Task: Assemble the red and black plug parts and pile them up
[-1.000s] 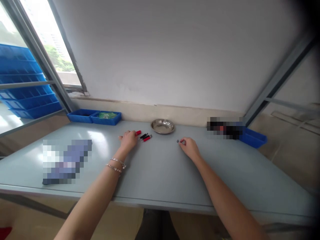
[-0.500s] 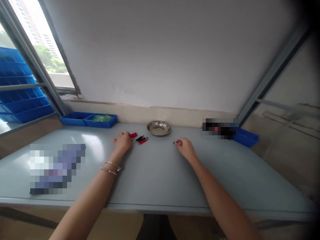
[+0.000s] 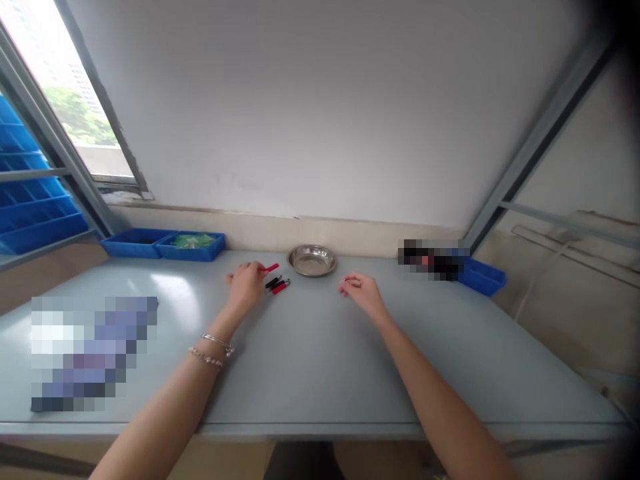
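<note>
My left hand [image 3: 247, 281] is closed on a slim red piece [image 3: 271, 269], which points up and to the right from its fingertips. Just right of that hand, a black piece [image 3: 273, 283] and another red piece [image 3: 281, 287] lie side by side on the table; both have metal ends. My right hand [image 3: 361, 288] is across the table with thumb and fingers drawn together. Whatever its fingertips pinch is too small to make out. Between and beyond the hands stands a shallow round metal dish [image 3: 312, 261].
Two blue bins [image 3: 134, 244] sit at the back left, one with green material [image 3: 193, 241]. A blurred-out item [image 3: 95, 353] lies on the left of the grey table [image 3: 310, 373]. Another blue bin [image 3: 483, 275] stands at the back right beside a dark blurred-out item [image 3: 433, 260].
My left hand has raised the red piece from the tabletop. The small dark piece at my right fingertips no longer shows clearly. The whole view has shifted slightly.
</note>
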Motion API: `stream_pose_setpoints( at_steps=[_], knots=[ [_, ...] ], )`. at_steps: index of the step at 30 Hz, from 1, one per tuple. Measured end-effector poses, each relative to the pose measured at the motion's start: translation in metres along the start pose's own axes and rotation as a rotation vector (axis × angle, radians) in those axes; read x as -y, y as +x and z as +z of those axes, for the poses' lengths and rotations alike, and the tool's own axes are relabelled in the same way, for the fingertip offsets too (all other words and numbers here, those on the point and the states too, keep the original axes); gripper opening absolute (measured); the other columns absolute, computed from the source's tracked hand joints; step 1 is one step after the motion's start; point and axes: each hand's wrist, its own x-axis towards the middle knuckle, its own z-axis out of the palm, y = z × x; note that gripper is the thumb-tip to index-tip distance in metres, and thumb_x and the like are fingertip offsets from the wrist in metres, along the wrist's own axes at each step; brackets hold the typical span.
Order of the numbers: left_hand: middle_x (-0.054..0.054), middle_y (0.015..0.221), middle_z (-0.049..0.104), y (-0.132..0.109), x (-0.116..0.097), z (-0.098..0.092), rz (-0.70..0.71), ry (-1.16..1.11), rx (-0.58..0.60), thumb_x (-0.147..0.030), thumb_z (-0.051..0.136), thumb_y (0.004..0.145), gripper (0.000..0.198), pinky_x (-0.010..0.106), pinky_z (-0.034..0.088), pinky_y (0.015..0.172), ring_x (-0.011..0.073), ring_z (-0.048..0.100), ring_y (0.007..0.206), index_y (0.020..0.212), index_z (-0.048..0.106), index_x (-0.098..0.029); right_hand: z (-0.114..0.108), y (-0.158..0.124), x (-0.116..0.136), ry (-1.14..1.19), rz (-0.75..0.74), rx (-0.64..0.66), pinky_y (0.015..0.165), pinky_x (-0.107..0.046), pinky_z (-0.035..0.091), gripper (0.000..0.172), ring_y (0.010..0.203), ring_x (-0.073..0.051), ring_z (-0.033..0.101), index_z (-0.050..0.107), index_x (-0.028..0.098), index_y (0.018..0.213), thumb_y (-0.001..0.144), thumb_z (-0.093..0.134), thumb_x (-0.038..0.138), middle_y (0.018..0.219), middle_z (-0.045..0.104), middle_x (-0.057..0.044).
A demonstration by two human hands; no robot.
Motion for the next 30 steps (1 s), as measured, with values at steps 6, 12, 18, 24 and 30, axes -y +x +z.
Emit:
stream_pose_setpoints(
  at_steps=[6, 12, 18, 24, 30],
  knots=[
    [0.006, 0.09, 0.061, -0.027, -0.038, 0.006, 0.367, -0.127, 0.066, -0.031, 0.04, 0.086, 0.02, 0.034, 0.029, 0.073, 0.0207, 0.049, 0.088, 0.088, 0.056, -0.019, 0.013, -0.014, 0.006, 0.216, 0.012, 0.195, 0.057, -0.024, 0.04, 0.018, 0.061, -0.012, 0.058, 0.056, 0.015, 0.079, 0.065, 0.056, 0.028, 0.072, 0.066, -0.005],
    [0.006, 0.091, 0.06, -0.04, -0.05, 0.011, 0.444, -0.16, 0.16, -0.031, 0.04, 0.086, 0.021, 0.033, 0.029, 0.072, 0.0206, 0.048, 0.089, 0.089, 0.057, -0.018, 0.019, -0.02, 0.005, 0.271, 0.002, 0.266, 0.054, -0.023, 0.039, 0.023, 0.061, -0.012, 0.058, 0.056, 0.016, 0.081, 0.066, 0.06, 0.033, 0.074, 0.066, -0.004],
    [0.005, 0.089, 0.059, -0.042, -0.052, 0.013, 0.457, -0.204, 0.16, -0.031, 0.042, 0.085, 0.02, 0.034, 0.03, 0.074, 0.02, 0.048, 0.087, 0.088, 0.056, -0.018, 0.016, -0.021, 0.004, 0.239, -0.015, 0.238, 0.054, -0.023, 0.039, 0.025, 0.061, -0.012, 0.058, 0.056, 0.016, 0.08, 0.067, 0.06, 0.038, 0.072, 0.066, -0.004],
    [0.005, 0.089, 0.059, -0.041, -0.05, 0.014, 0.471, -0.207, 0.151, -0.031, 0.041, 0.086, 0.02, 0.034, 0.03, 0.074, 0.0197, 0.048, 0.087, 0.089, 0.056, -0.018, 0.016, -0.021, 0.001, 0.216, -0.023, 0.267, 0.055, -0.023, 0.04, 0.024, 0.06, -0.011, 0.057, 0.057, 0.015, 0.082, 0.068, 0.059, 0.034, 0.073, 0.066, -0.004],
    [0.005, 0.089, 0.059, -0.042, -0.051, 0.013, 0.463, -0.204, 0.164, -0.031, 0.041, 0.085, 0.02, 0.034, 0.03, 0.075, 0.0198, 0.049, 0.087, 0.088, 0.056, -0.019, 0.017, -0.022, 0.002, 0.172, -0.02, 0.248, 0.061, -0.026, 0.044, 0.022, 0.06, -0.012, 0.058, 0.058, 0.015, 0.081, 0.067, 0.06, 0.032, 0.071, 0.066, -0.004]
  ],
)
